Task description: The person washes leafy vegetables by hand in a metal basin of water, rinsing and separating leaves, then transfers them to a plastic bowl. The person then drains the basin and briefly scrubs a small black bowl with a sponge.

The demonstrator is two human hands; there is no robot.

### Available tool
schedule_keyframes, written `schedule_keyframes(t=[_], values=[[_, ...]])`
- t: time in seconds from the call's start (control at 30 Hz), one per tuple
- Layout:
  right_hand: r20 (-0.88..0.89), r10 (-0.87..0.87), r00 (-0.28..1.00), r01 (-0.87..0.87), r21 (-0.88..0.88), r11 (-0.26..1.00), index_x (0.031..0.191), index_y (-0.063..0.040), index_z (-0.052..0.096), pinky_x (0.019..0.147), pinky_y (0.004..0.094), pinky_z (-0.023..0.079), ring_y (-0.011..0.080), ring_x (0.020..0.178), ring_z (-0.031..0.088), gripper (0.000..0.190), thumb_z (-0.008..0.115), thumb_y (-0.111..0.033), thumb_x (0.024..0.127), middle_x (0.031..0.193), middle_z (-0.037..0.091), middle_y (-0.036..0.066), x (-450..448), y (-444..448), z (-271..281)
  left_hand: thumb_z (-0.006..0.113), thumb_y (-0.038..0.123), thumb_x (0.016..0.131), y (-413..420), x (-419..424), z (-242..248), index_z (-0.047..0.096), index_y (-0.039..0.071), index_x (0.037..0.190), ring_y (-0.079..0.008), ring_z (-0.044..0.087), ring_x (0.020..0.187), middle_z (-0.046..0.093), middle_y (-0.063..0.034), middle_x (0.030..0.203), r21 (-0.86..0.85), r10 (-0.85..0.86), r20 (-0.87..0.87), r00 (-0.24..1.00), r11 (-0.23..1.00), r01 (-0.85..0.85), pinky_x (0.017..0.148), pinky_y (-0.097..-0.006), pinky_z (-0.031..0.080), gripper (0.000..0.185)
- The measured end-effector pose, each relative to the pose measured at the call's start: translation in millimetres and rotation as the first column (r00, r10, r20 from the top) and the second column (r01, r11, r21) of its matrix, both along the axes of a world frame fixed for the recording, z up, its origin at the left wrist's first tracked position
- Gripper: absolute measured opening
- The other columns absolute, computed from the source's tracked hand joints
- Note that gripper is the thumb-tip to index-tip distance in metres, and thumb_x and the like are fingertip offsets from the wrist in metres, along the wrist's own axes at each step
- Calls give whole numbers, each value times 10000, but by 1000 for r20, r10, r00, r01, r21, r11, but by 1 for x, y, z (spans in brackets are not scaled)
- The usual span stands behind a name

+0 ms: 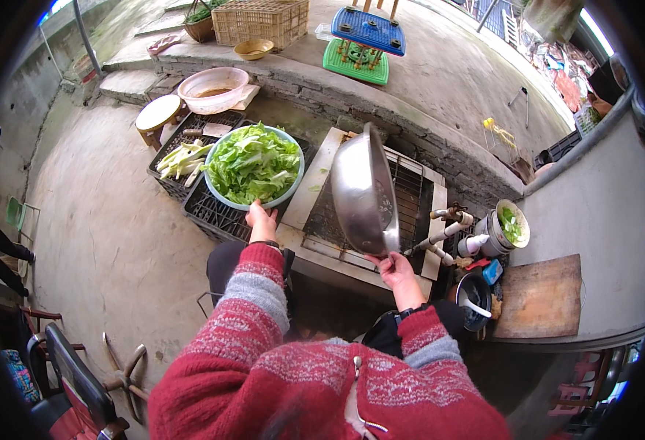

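My left hand (262, 220) grips the near rim of a light-blue plastic basin (300, 175), which rests on black plastic crates (204, 212). Chopped leafy greens (254, 162) are heaped in it. With my right hand (396, 272) I hold a large stainless steel basin (355, 187) by its lower rim. It is tipped up on its side, opening to the right, over a metal grate (410, 184) set in a tiled sink (314, 190). Water drops or wet spots show on its inner wall. Pale peeled stalks (182, 159) and a cleaver (215, 130) lie on the crate at left.
A water tap (449, 213) on white pipes stands right of the sink. Beyond it are a bowl of greens (512, 225), a dark pot with a white ladle (473, 305) and a wooden board (539, 297). A pink basin (212, 104), round stool (159, 113) and brick ledge (311, 91) lie ahead.
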State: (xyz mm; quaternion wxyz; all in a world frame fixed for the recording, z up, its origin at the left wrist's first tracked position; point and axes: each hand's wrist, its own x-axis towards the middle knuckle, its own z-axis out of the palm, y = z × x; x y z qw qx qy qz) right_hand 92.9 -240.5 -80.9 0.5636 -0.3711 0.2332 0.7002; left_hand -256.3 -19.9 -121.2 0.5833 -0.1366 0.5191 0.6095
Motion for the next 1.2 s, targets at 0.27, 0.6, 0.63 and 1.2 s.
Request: schedule_keyframes(t=[0.27,0.6,0.63,1.2], values=[[-543,-38,839,191,229,955,1362,114,363,420,190,483,94,492,518,626,631,-178,878,1322,469,335,-63,6,24,606,129,868,-3,4,0,442,58,1304,-352,530,1139,492,-162,1293,34,4,-7,1000,999,-3,925,-587,455,471],[-732,2,681,274,258,926,1281,155,444,369,185,445,80,437,480,533,628,-109,855,1212,582,291,-103,12,70,606,117,842,-7,6,4,461,63,1263,-316,561,1039,509,-145,1226,10,13,-45,999,1000,-12,863,-550,482,448],[-776,-3,631,286,228,931,1285,149,441,372,182,441,81,441,477,537,621,-122,858,1223,568,306,-106,12,75,607,112,834,-7,6,5,456,60,1261,-319,559,1042,508,-149,1226,24,12,-39,999,1000,-11,863,-552,482,456],[17,44,999,-46,146,988,980,76,533,388,194,421,125,470,478,192,563,-38,828,1121,579,304,-55,-4,55,586,56,843,2,-2,-14,279,231,1371,-412,550,1077,436,-171,1323,35,38,117,992,999,-42,804,-664,517,635]])
